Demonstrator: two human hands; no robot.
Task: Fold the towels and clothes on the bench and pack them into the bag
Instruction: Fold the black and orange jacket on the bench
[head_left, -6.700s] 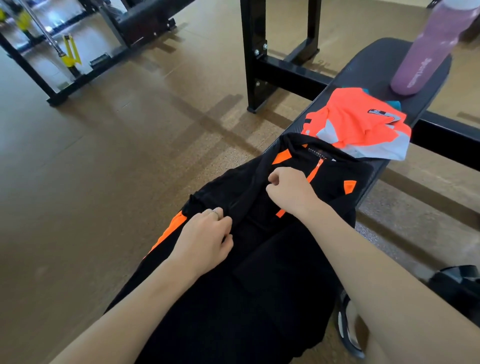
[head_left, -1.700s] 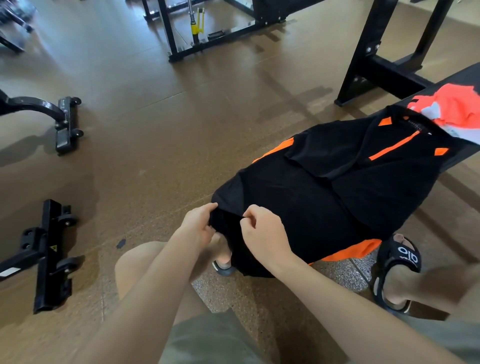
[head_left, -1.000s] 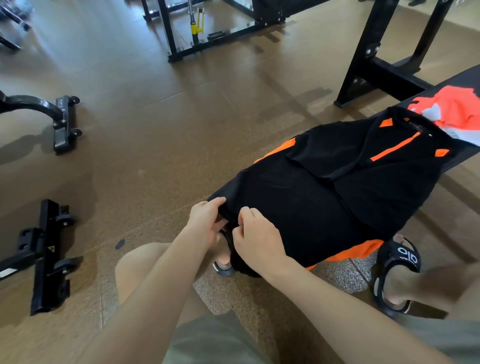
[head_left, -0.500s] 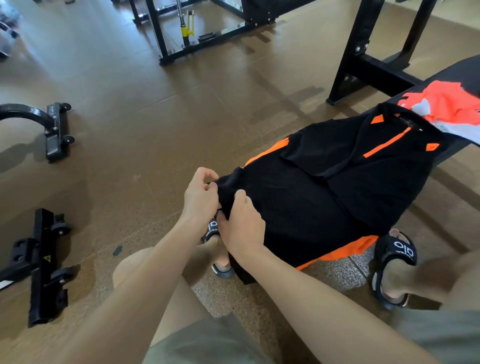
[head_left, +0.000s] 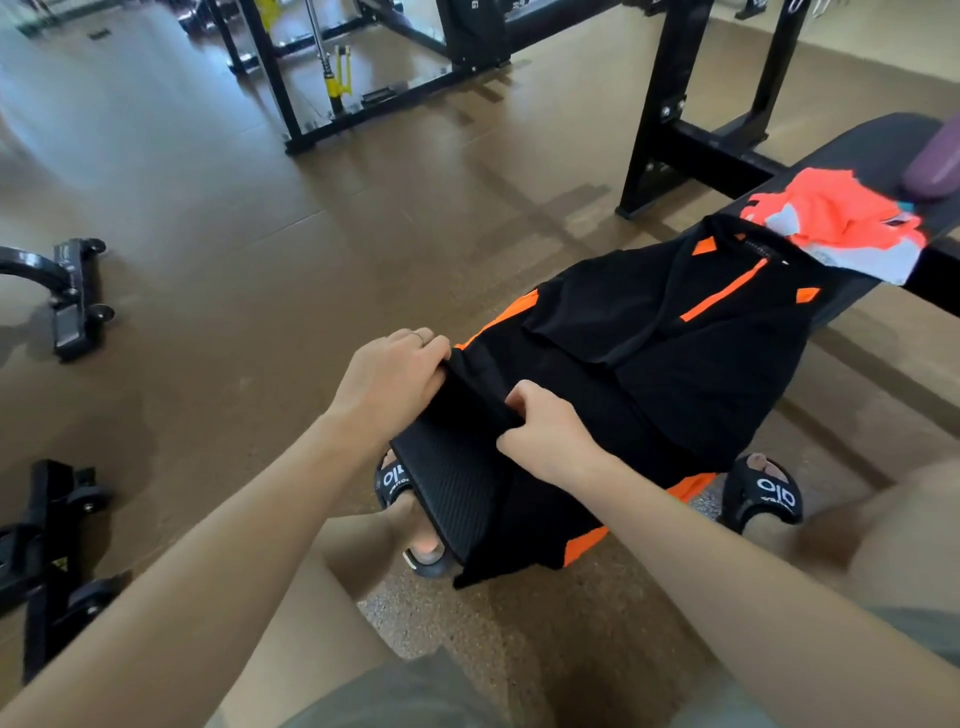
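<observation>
1. Your left hand and right hand both pinch the hem of the black garment, lifting a ribbed, mesh-textured fold.
2. The garment, smooth with orange stripes, drapes over the padded bench.
3. A crumpled orange-and-grey shirt lies beyond, touching its collar.

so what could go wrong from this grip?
1. Both hands, left and right, pinch only the near hem of the black shirt; lifting it for the fold may let the hanging sides slide off the bench toward the floor.
2. The shirt's collar end touches the orange shirt; a hard pull could drag it along.
3. The purple bottle lies just beyond that and could roll.
</observation>
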